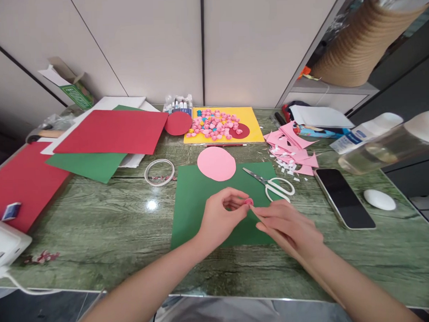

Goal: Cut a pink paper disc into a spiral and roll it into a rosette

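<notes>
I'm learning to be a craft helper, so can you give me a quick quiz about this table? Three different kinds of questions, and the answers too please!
1. True or false: the phone lies to the right of the green sheet.
2. Which colour are the handles of the scissors?
A) black
B) white
C) red
3. Fill the gap: the fingers of the left hand hold a small ____ piece.

Key: 1 true; 2 B; 3 pink
</notes>
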The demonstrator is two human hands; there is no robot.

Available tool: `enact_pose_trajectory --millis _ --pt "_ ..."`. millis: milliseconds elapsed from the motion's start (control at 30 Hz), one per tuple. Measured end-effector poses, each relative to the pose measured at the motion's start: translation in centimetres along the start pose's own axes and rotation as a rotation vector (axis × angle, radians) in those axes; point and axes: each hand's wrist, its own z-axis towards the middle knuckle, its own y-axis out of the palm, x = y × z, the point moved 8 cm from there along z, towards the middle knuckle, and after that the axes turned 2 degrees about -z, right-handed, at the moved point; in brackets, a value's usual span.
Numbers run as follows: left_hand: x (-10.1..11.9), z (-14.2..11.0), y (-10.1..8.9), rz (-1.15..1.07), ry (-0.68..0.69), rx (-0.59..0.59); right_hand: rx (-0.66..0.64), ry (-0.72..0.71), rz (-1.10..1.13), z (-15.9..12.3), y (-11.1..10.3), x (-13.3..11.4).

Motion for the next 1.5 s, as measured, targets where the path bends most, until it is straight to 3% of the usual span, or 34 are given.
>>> enact_pose_trajectory --millis 167,400,600,967,1500 --pt "0.2 -0.3 0.1 0.016 0.012 0.013 0.044 -0.055 0.017 -0.3 0.2 -0.1" --pt "-0.7 0.3 0.4 -0.069 -0.047 -0.026 0.060 0.007 0.052 -0.4 0.3 0.9" --pt "-0.3 0.6 -0.6 -0.052 0.002 0.023 0.060 -0.009 -0.050 -0.7 0.5 0.4" --pt "-0.3 0.4 -0.6 -0.063 0.029 0.027 0.115 0.041 -0.019 -0.5 0.3 0.9" --pt "-0.3 -0.2 0.4 -0.011 0.051 -0.014 0.121 -0.070 -0.082 -1.4 0.5 0.9"
